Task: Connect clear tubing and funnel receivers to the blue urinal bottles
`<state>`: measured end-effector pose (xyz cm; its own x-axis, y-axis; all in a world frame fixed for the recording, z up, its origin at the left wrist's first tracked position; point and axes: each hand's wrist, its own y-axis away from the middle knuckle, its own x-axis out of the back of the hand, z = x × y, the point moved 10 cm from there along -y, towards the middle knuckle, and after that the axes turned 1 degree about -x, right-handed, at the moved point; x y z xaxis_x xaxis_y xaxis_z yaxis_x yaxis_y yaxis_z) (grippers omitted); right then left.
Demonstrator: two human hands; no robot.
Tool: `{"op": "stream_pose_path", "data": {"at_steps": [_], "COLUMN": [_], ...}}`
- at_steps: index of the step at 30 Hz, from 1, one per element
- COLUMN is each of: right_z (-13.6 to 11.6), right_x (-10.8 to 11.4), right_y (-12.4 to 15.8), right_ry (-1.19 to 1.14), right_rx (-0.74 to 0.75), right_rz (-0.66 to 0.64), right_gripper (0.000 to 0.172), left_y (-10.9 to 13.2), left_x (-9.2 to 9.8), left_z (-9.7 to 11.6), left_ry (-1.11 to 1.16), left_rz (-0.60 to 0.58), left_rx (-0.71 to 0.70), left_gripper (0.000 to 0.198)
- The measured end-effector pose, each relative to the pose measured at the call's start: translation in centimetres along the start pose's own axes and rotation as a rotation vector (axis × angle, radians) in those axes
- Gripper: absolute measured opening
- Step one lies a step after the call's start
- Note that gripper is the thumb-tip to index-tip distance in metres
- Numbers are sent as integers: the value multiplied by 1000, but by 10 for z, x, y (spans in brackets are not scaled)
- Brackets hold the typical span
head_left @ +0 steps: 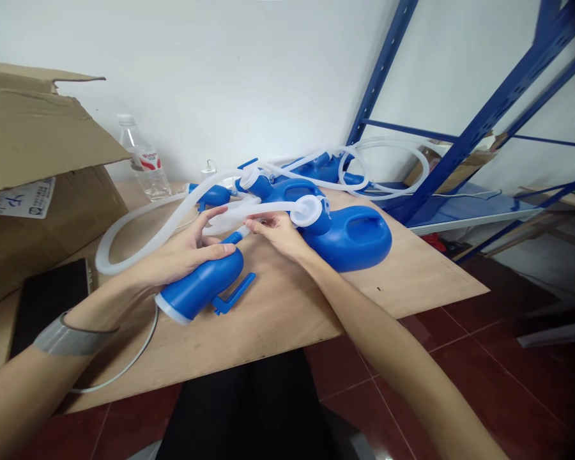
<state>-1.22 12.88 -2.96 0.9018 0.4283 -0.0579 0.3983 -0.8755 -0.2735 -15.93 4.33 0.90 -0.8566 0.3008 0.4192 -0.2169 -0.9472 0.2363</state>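
My left hand (191, 251) grips the funnel (200, 282) near the front edge of the bench (280, 313); my right hand (280, 234) pinches the tube (244, 230) at the funnel's neck. A crooked push could kink the tube; a slack grip could drop the funnel over that edge

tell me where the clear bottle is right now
In the head view, the clear bottle is at the left rear of the table, near the wall, just right of the cardboard box and beyond the left hand.
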Motion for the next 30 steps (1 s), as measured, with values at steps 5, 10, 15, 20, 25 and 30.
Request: {"op": "stream_pose_path", "data": {"at_steps": [5, 10, 15, 20, 25, 30], "right_z": [-5, -11, -16, -14, 8, 14], "right_x": [-4, -7, -11, -15, -9, 6], "right_y": [2, 4, 6, 3, 0, -6], "right_ry": [29, 24, 14, -20, -101, -185], "right_rx": [4, -3, -7, -9, -142, -151], "right_rz": [-70, -110, -131, -155, -56, 69], "right_gripper": [49, 47, 47, 53, 65, 69], "left_y": [-1, -2, -1, -7, -11, 7], "left_x": [1, 2, 3, 0, -5, 0], "left_z": [6, 6, 9, 2, -8, -10], "left_ry": [-57, -99, -103, -151, -20, 135], "left_rz": [9, 50, 47, 45, 59, -16], "left_rx": [-65, -56, -68, -7, 64, 136], "left_gripper": [103, 98, 94, 106, 119, 130]}}
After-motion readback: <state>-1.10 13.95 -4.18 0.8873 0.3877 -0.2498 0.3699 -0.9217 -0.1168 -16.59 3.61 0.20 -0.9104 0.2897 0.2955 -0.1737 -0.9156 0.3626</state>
